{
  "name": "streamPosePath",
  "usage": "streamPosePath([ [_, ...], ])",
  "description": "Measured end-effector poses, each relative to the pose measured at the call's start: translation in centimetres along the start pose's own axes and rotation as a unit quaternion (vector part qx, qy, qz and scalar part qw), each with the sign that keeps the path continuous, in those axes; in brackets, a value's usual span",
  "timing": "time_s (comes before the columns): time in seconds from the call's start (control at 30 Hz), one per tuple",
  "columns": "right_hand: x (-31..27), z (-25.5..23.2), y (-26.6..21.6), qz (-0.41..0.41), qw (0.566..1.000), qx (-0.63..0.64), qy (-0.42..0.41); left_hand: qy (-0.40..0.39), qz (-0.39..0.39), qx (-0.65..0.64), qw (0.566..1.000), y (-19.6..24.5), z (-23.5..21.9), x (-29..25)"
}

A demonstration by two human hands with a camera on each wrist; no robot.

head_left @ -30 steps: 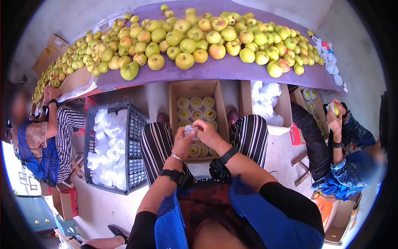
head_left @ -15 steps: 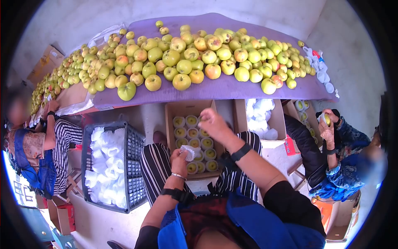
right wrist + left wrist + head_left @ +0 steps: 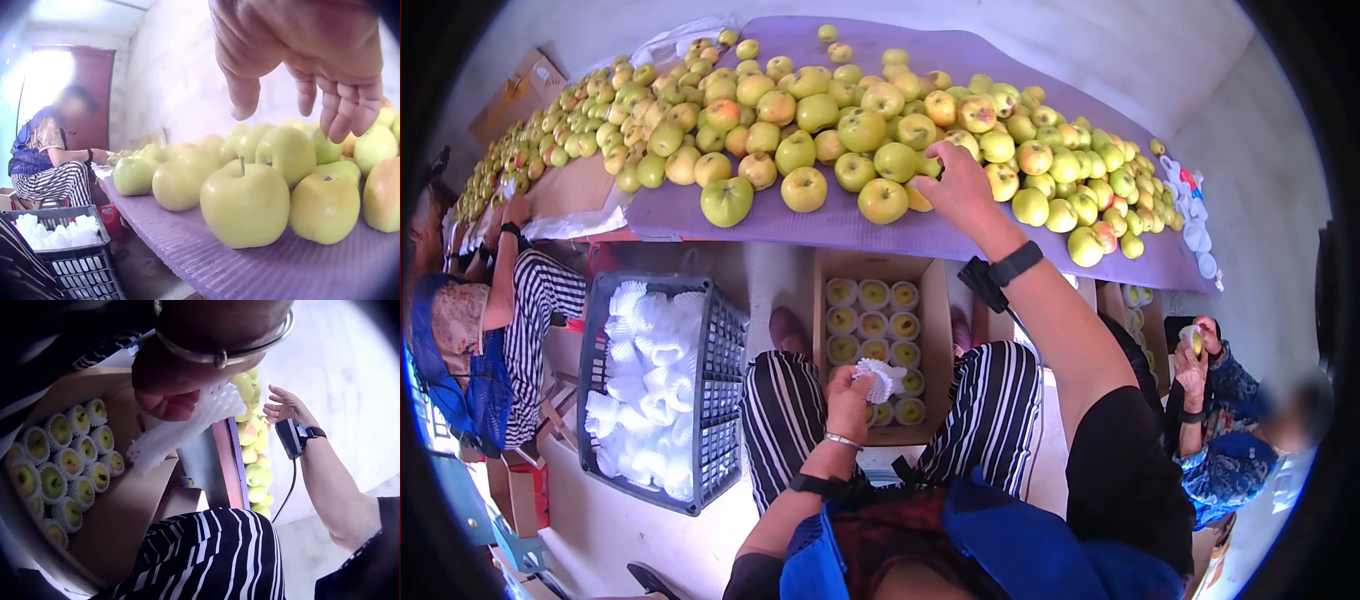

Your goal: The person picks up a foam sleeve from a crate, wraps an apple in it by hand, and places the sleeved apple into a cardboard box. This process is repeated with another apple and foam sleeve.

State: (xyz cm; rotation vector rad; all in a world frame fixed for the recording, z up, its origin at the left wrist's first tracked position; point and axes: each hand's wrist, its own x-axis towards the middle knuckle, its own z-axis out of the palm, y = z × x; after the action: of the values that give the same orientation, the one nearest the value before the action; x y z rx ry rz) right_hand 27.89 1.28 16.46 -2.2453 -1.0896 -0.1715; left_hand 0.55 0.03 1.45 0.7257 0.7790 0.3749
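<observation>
A: Right hand (image 3: 962, 185) status?

B: Up on the purple mat (image 3: 840, 222), at 12 o'clock from the seated person. Fingers loose and spread over the apples (image 3: 870, 120), nothing gripped. Wrist view shows the fingertips (image 3: 340, 128) hanging just above a yellow-green apple (image 3: 245, 203), not touching. Head view hides which fruit sits under the palm.

A: Left hand (image 3: 850, 392)?

B: Over the lap, pinching a white foam net sleeve (image 3: 878, 377). In its wrist view the palm blocks most of the sleeve; only the lower mesh shows.

A: Surroundings?

B: Cardboard box (image 3: 935, 340) of netted apples between the knees, lower rows covered by the left hand. Black crate (image 3: 718, 370) of foam nets at 9 o'clock. Other workers at both edges, partly cut off.
</observation>
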Motion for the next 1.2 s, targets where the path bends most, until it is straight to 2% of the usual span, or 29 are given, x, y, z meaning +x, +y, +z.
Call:
streamPosePath([
  [0.03,0.6,0.3,-0.8,0.011,1.000,-0.023,-0.008,0.005,0.001,-0.004,1.000,0.1,0.0,0.0],
  [0.07,1.5,0.4,-1.8,0.073,0.996,-0.043,-0.030,0.005,0.002,-0.012,1.000,0.1,0.0,-0.1],
  [0.1,2.3,0.6,-2.5,0.068,0.996,-0.044,-0.035,0.005,0.002,-0.021,1.000,0.2,0.0,-0.1],
  [0.17,3.5,1.3,-3.3,0.178,0.971,-0.100,-0.127,0.007,-0.002,-0.040,0.999,0.5,0.1,-0.1],
  [0.3,5.1,3.0,-3.4,0.188,0.962,-0.145,-0.137,0.003,0.015,-0.052,0.999,1.7,0.6,0.1],
  [0.43,5.4,3.1,-3.5,0.187,0.964,-0.123,-0.141,0.006,0.014,-0.057,0.998,1.9,0.8,0.1],
  [0.53,5.2,2.6,-3.1,0.192,0.970,-0.097,-0.109,0.011,0.016,-0.053,0.998,1.9,0.9,0.1],
  [0.6,4.6,1.5,-3.0,0.164,0.985,0.011,-0.049,0.014,0.016,-0.057,0.998,1.5,0.9,0.2],
  [0.63,4.1,1.2,-2.6,0.165,0.985,0.011,-0.046,0.017,0.018,-0.060,0.998,1.3,0.9,0.3],
  [0.67,3.1,0.8,-2.6,0.144,0.976,0.162,-0.026,0.013,0.018,-0.058,0.998,1.2,0.9,0.5],
  [0.7,2.1,0.3,-2.6,0.121,0.943,0.310,-0.005,0.017,0.013,-0.046,0.999,1.1,0.9,0.6],
  [0.73,0.9,-0.9,-2.4,0.160,0.917,0.362,-0.046,0.021,0.006,-0.034,0.999,0.9,0.8,0.6],
  [0.77,-0.6,-1.6,-2.5,0.164,0.917,0.362,-0.042,0.018,0.003,-0.030,0.999,0.8,0.7,0.7],
  [0.83,-4.2,-2.8,-2.3,0.153,0.791,0.581,-0.111,0.014,-0.004,-0.008,1.000,0.4,0.5,0.9],
  [0.87,-6.0,-3.4,-2.5,0.159,0.791,0.581,-0.106,0.019,-0.004,0.011,1.000,0.3,0.6,1.0],
  [0.93,-9.6,-3.8,-3.1,0.113,0.749,0.643,-0.112,0.022,-0.003,0.044,0.999,-0.1,0.4,1.1],
  [0.97,-11.1,-3.8,-3.1,0.120,0.748,0.644,-0.110,0.024,-0.001,0.059,0.998,-0.4,0.3,1.2],
  [1.03,-13.9,-3.0,-2.7,0.122,0.636,0.751,-0.130,0.029,-0.004,0.067,0.997,-1.2,-0.3,1.6],
  [1.1,-16.0,-1.8,-2.3,0.116,0.616,0.768,-0.128,0.049,-0.004,0.077,0.996,-1.3,-0.5,2.0],
  [1.17,-17.7,-0.6,-1.6,0.167,0.501,0.838,-0.139,0.082,0.009,0.084,0.993,-1.6,-0.6,2.0],
  [1.2,-18.4,0.0,-1.2,0.150,0.481,0.851,-0.146,0.083,0.017,0.091,0.992,-1.4,-0.6,1.8],
])
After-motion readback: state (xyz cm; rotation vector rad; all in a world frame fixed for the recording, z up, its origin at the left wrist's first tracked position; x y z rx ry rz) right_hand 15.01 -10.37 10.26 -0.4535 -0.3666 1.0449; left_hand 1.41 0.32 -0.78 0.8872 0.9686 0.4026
